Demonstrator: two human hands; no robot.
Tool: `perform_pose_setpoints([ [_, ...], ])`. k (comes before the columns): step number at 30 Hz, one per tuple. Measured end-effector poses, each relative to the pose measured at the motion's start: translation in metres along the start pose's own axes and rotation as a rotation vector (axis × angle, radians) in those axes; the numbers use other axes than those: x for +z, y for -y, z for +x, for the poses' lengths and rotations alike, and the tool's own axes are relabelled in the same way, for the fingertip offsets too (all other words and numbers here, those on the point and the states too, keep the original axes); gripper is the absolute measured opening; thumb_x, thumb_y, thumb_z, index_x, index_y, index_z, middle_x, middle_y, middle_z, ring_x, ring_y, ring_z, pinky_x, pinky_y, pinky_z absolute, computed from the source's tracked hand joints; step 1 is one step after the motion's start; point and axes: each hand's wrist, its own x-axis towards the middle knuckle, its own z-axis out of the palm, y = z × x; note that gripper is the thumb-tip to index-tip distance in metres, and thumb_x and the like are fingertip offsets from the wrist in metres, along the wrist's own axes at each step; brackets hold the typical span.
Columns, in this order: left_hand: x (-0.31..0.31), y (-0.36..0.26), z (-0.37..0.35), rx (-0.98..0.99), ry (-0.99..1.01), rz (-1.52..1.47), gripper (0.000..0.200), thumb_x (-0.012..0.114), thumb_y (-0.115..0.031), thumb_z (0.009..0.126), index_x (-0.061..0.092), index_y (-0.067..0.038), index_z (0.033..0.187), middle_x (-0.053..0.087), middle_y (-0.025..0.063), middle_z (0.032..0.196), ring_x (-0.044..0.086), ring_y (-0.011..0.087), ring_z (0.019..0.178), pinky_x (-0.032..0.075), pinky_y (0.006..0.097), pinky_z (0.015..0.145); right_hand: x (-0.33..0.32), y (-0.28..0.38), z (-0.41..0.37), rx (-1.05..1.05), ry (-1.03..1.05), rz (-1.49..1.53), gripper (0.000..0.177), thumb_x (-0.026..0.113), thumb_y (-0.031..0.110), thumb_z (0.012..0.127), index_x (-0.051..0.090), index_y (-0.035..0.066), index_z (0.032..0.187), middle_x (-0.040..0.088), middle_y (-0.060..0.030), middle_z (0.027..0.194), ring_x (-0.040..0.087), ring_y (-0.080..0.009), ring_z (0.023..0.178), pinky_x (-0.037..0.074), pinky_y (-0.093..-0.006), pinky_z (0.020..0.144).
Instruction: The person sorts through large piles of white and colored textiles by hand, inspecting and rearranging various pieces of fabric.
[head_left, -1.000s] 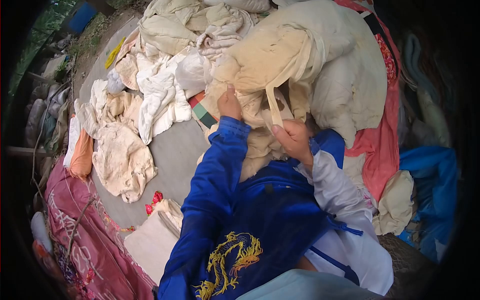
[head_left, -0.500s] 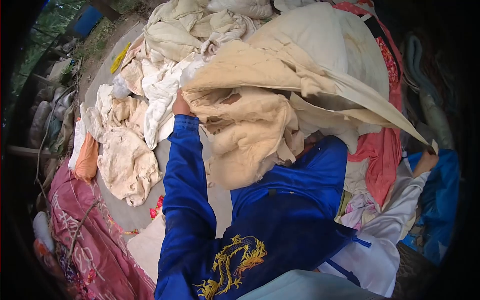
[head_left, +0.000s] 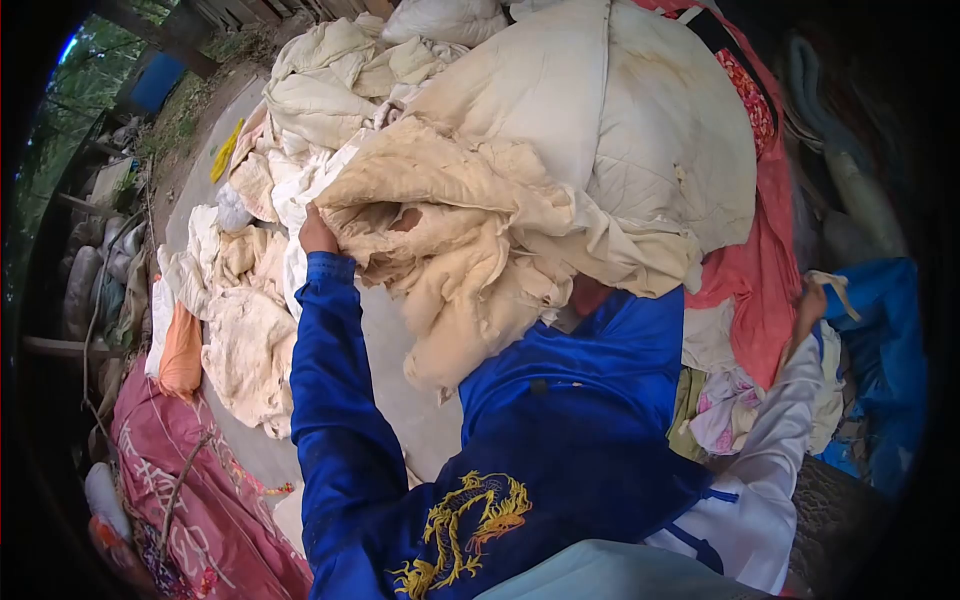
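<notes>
A torn, cream-coloured sheet of padding lies bunched in the middle, with ragged holes near its left end. My left hand is closed on that left edge. At the far right my right hand is closed round a small pale strip, which sticks out past the fingers. Behind the padding spreads a large off-white quilt with a seam down it. The cream padding reaches over the quilt's near edge and down beside my blue-clad legs.
Pale crumpled cloths lie on the grey ground sheet at the left. Red cloth runs along the right side, near a blue sheet. A maroon printed bag is at the lower left, an orange bundle above it.
The long stretched edge of the padding has dropped from my right hand, leaving a small strip there. My left hand has moved left and slightly down, and the large quilt shows more.
</notes>
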Motion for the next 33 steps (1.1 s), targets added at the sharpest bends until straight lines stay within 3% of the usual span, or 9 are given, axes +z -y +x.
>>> perform_pose_setpoints([
  [4,-0.004,0.010,-0.014,-0.154,-0.008,-0.201,0.056,0.046,-0.041,0.102,0.071,0.009,0.097,0.072,0.0150,0.087,0.066,0.0222,0.075,0.051,0.0341,0.073,0.251,0.032,-0.226,-0.095,0.542,-0.125,0.024,0.052,0.026,0.100,0.061,0.005,0.105,0.066,-0.0095,0.062,0.064,-0.0174,0.048,0.049,-0.0266,0.041],
  [6,-0.014,0.018,-0.022,-0.120,0.004,-0.148,0.055,0.047,-0.042,0.101,0.071,0.007,0.098,0.072,0.0150,0.086,0.066,0.0227,0.074,0.051,0.0344,0.073,0.325,0.053,-0.304,-0.120,0.753,-0.161,0.024,0.054,0.024,0.100,0.059,0.001,0.096,0.063,-0.0091,0.069,0.062,-0.0152,0.048,0.047,-0.0260,0.040],
  [9,-0.024,0.054,-0.020,-0.192,0.021,-0.074,0.051,0.053,-0.042,0.098,0.071,0.006,0.099,0.072,0.0152,0.086,0.066,0.0240,0.074,0.052,0.0345,0.073,0.393,0.052,-0.350,-0.674,0.756,-0.625,0.023,0.061,0.021,0.092,0.059,-0.001,0.100,0.066,-0.0242,0.097,0.067,-0.0392,0.085,0.052,-0.0484,0.075],
  [12,-0.024,0.086,-0.028,-0.099,-0.037,0.286,0.047,0.059,-0.039,0.095,0.066,0.005,0.111,0.069,0.0196,0.099,0.065,0.0290,0.090,0.050,0.0385,0.083,0.412,0.048,-0.366,-0.455,0.828,-0.804,0.027,0.062,0.021,0.089,0.060,-0.001,0.104,0.065,-0.0272,0.103,0.061,-0.0454,0.098,0.048,-0.0526,0.086],
  [14,-0.008,0.071,-0.059,0.165,-0.159,0.404,0.054,0.066,-0.029,0.090,0.051,0.004,0.130,0.054,0.0266,0.124,0.048,0.0426,0.119,0.038,0.0471,0.104,0.404,0.051,-0.371,-0.594,0.821,-0.632,0.027,0.064,0.024,0.089,0.063,0.001,0.102,0.067,-0.0244,0.097,0.064,-0.0422,0.092,0.049,-0.0489,0.080],
  [17,0.038,0.014,-0.126,0.565,0.137,0.260,0.058,0.075,-0.018,0.083,0.049,0.002,0.130,0.049,0.0263,0.133,0.051,0.0403,0.117,0.039,0.0456,0.105,0.366,0.117,-0.401,-0.605,0.817,-0.307,0.019,0.065,0.021,0.089,0.067,0.003,0.094,0.066,-0.0205,0.085,0.066,-0.0383,0.079,0.050,-0.0443,0.070],
  [21,0.096,-0.060,-0.200,0.504,0.682,0.220,0.085,0.081,-0.027,0.076,0.036,-0.012,0.147,0.022,0.0170,0.158,0.064,0.0344,0.103,0.056,0.0396,0.080,0.327,0.175,-0.436,-0.773,1.005,-0.294,0.013,0.064,0.015,0.090,0.067,0.003,0.092,0.064,-0.0181,0.078,0.064,-0.0362,0.071,0.050,-0.0415,0.063],
  [27,0.147,-0.064,-0.212,0.926,0.843,0.339,0.064,0.079,-0.025,0.073,0.050,-0.015,0.128,0.056,0.0127,0.128,0.069,0.0289,0.082,0.055,0.0398,0.063,0.295,0.214,-0.447,-1.167,1.088,-0.296,0.008,0.067,0.010,0.087,0.067,0.003,0.091,0.065,-0.0147,0.076,0.065,-0.0335,0.068,0.051,-0.0410,0.061],
  [33,0.079,-0.029,-0.153,1.061,0.408,0.494,0.015,0.066,-0.011,0.071,0.053,-0.014,0.078,0.058,0.0041,0.072,0.064,0.0244,0.059,0.050,0.0375,0.051,0.254,0.271,-0.341,-1.280,0.760,-0.542,0.008,0.068,0.007,0.086,0.069,0.002,0.093,0.069,-0.0155,0.083,0.067,-0.0331,0.072,0.053,-0.0401,0.066],
])
